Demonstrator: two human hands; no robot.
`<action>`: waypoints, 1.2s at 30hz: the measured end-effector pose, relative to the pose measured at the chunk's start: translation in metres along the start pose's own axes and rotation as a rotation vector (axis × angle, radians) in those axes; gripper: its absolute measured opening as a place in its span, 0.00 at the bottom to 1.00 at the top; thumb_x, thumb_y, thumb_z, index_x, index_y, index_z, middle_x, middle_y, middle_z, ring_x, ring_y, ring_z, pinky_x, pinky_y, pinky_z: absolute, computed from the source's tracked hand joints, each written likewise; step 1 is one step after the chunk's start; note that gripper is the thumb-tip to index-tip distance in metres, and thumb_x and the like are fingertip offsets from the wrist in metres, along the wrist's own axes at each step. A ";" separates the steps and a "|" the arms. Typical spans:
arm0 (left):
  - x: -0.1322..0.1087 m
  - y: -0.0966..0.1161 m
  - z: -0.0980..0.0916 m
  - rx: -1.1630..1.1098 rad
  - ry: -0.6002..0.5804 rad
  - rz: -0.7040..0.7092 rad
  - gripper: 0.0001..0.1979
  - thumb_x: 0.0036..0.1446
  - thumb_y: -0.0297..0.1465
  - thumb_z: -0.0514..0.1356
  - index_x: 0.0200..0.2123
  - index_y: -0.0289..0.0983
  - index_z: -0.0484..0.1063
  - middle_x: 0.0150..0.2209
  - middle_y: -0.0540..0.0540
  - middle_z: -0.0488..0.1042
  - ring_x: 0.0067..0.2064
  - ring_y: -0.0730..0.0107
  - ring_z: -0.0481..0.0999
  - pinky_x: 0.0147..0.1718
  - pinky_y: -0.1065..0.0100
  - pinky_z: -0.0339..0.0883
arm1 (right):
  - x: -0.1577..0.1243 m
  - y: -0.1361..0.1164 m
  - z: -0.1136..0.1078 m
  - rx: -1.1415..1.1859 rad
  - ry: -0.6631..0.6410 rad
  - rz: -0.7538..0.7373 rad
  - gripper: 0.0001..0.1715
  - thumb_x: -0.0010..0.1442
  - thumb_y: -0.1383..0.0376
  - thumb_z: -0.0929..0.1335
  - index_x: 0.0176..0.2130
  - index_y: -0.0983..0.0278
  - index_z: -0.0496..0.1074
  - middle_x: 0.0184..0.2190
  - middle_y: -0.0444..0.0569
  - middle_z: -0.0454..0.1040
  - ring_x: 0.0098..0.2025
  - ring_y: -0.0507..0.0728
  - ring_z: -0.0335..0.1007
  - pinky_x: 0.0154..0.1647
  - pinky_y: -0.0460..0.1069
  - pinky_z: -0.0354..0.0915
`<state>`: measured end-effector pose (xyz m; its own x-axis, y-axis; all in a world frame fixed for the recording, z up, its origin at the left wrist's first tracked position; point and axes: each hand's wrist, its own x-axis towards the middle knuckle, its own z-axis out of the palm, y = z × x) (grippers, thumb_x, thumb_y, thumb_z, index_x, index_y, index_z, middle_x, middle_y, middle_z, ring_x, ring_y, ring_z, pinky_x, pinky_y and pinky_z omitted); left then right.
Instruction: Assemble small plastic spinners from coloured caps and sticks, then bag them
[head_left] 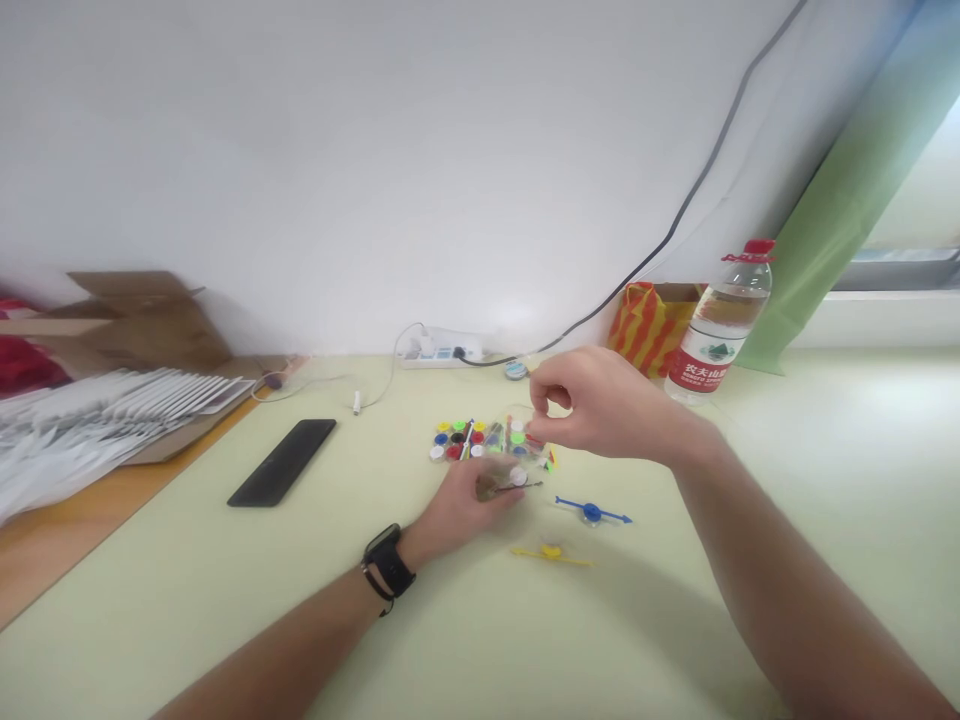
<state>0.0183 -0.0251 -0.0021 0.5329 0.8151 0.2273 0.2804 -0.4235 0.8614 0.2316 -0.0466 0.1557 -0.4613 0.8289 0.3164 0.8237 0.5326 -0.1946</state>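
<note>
My left hand (469,498), with a black watch at its wrist, is closed around a small clear piece with a white round knob (518,476). A thin dark arrow lies across the front of that piece. Higher and to the right, the thumb and index finger of my right hand (600,400) are pinched together; whatever they hold is too small to make out. In front of my hands on the table lie a blue arrow spinner (592,512) and a yellow arrow spinner (552,552). Several coloured round pieces (457,438) are grouped just beyond my left hand.
A black phone-like slab (283,463) lies at left. A power strip (442,349) with cables sits by the wall. At right stand a water bottle (718,330) and a striped bag (651,328). White packets (127,415) lie by an open cardboard box (150,315) at far left.
</note>
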 end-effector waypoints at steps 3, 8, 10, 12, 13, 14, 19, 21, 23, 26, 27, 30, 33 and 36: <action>0.000 -0.003 0.000 0.039 0.007 -0.016 0.16 0.61 0.40 0.65 0.49 0.40 0.80 0.39 0.45 0.82 0.37 0.61 0.78 0.34 0.65 0.70 | 0.000 0.001 -0.001 0.037 -0.058 -0.005 0.11 0.55 0.64 0.69 0.23 0.62 0.67 0.21 0.41 0.66 0.25 0.51 0.57 0.28 0.49 0.48; -0.001 -0.002 0.000 0.062 0.021 0.028 0.17 0.60 0.41 0.65 0.47 0.39 0.81 0.36 0.46 0.80 0.34 0.63 0.75 0.32 0.66 0.67 | 0.001 0.003 0.007 0.022 -0.175 -0.037 0.09 0.54 0.64 0.70 0.23 0.62 0.72 0.22 0.45 0.71 0.28 0.54 0.63 0.29 0.49 0.51; 0.000 0.000 -0.001 0.094 0.015 0.020 0.16 0.59 0.42 0.65 0.45 0.38 0.81 0.33 0.47 0.79 0.33 0.64 0.73 0.31 0.67 0.66 | 0.001 0.002 0.009 -0.007 -0.216 -0.048 0.10 0.54 0.64 0.70 0.22 0.62 0.71 0.21 0.45 0.70 0.27 0.54 0.61 0.28 0.49 0.50; 0.000 0.001 -0.001 0.117 0.005 0.000 0.16 0.60 0.42 0.65 0.46 0.39 0.81 0.33 0.48 0.78 0.33 0.65 0.72 0.31 0.67 0.65 | 0.002 0.000 0.012 -0.061 -0.221 -0.059 0.10 0.53 0.67 0.70 0.22 0.62 0.71 0.20 0.45 0.69 0.26 0.54 0.58 0.28 0.49 0.48; 0.000 0.002 -0.001 0.116 0.003 -0.010 0.16 0.60 0.42 0.64 0.47 0.39 0.81 0.33 0.48 0.78 0.33 0.65 0.73 0.31 0.67 0.65 | 0.003 -0.002 0.014 -0.100 -0.212 -0.059 0.09 0.52 0.69 0.70 0.21 0.62 0.72 0.19 0.45 0.67 0.25 0.53 0.57 0.28 0.50 0.47; 0.000 0.002 -0.001 0.106 -0.001 -0.018 0.16 0.61 0.42 0.64 0.48 0.40 0.80 0.35 0.48 0.79 0.34 0.65 0.73 0.32 0.67 0.65 | 0.004 -0.003 0.016 -0.141 -0.204 -0.057 0.10 0.52 0.70 0.69 0.21 0.62 0.72 0.19 0.45 0.66 0.25 0.53 0.55 0.28 0.50 0.45; 0.000 0.004 -0.001 0.077 -0.018 0.011 0.18 0.61 0.43 0.64 0.49 0.42 0.80 0.38 0.47 0.80 0.33 0.66 0.73 0.31 0.67 0.66 | 0.009 -0.005 0.024 -0.252 -0.210 -0.067 0.11 0.53 0.72 0.67 0.21 0.62 0.72 0.18 0.45 0.62 0.22 0.52 0.50 0.27 0.51 0.40; 0.000 0.005 -0.001 0.098 -0.018 0.019 0.18 0.61 0.43 0.63 0.49 0.41 0.81 0.37 0.47 0.80 0.31 0.68 0.71 0.29 0.68 0.64 | 0.008 -0.003 0.024 -0.253 -0.203 -0.087 0.11 0.55 0.72 0.67 0.23 0.63 0.72 0.22 0.46 0.67 0.24 0.53 0.52 0.27 0.51 0.42; 0.000 0.005 -0.002 0.116 -0.018 0.006 0.18 0.61 0.43 0.63 0.49 0.41 0.81 0.34 0.48 0.78 0.29 0.70 0.68 0.27 0.69 0.61 | 0.006 -0.002 0.022 -0.261 -0.190 -0.118 0.11 0.57 0.72 0.67 0.24 0.64 0.71 0.26 0.48 0.69 0.25 0.53 0.53 0.27 0.51 0.43; 0.000 0.005 -0.002 0.106 -0.013 -0.014 0.17 0.62 0.43 0.62 0.46 0.39 0.81 0.30 0.50 0.74 0.28 0.70 0.65 0.27 0.69 0.60 | 0.002 -0.003 0.018 -0.287 -0.145 -0.145 0.11 0.57 0.73 0.66 0.23 0.65 0.67 0.28 0.48 0.68 0.25 0.52 0.53 0.27 0.51 0.44; 0.000 0.004 -0.002 0.096 -0.013 -0.012 0.16 0.62 0.43 0.62 0.44 0.39 0.81 0.29 0.50 0.73 0.28 0.70 0.65 0.28 0.68 0.61 | 0.002 -0.005 0.017 -0.297 -0.123 -0.144 0.11 0.56 0.73 0.67 0.23 0.65 0.67 0.27 0.48 0.68 0.25 0.52 0.53 0.27 0.51 0.44; 0.000 0.003 -0.001 0.084 -0.028 -0.002 0.16 0.63 0.44 0.61 0.37 0.37 0.79 0.26 0.51 0.69 0.29 0.69 0.65 0.31 0.68 0.61 | 0.002 -0.009 0.019 -0.337 -0.069 -0.163 0.10 0.54 0.75 0.68 0.23 0.65 0.67 0.30 0.49 0.68 0.29 0.53 0.56 0.29 0.51 0.46; 0.001 0.001 -0.001 0.098 -0.034 -0.026 0.17 0.62 0.44 0.62 0.35 0.35 0.78 0.26 0.51 0.68 0.29 0.70 0.63 0.29 0.69 0.58 | 0.005 -0.011 0.024 -0.368 -0.081 -0.193 0.11 0.53 0.75 0.70 0.22 0.66 0.68 0.37 0.52 0.69 0.38 0.57 0.61 0.34 0.51 0.51; 0.000 -0.001 -0.001 0.093 -0.036 -0.045 0.17 0.61 0.44 0.63 0.40 0.35 0.79 0.29 0.49 0.71 0.29 0.71 0.62 0.27 0.70 0.54 | 0.008 -0.010 0.030 -0.314 -0.177 -0.200 0.15 0.56 0.70 0.72 0.20 0.66 0.69 0.42 0.53 0.69 0.44 0.60 0.61 0.40 0.53 0.55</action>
<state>0.0178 -0.0240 -0.0029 0.5462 0.8200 0.1712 0.3766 -0.4229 0.8242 0.2098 -0.0399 0.1328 -0.6495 0.7456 0.1490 0.7600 0.6309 0.1560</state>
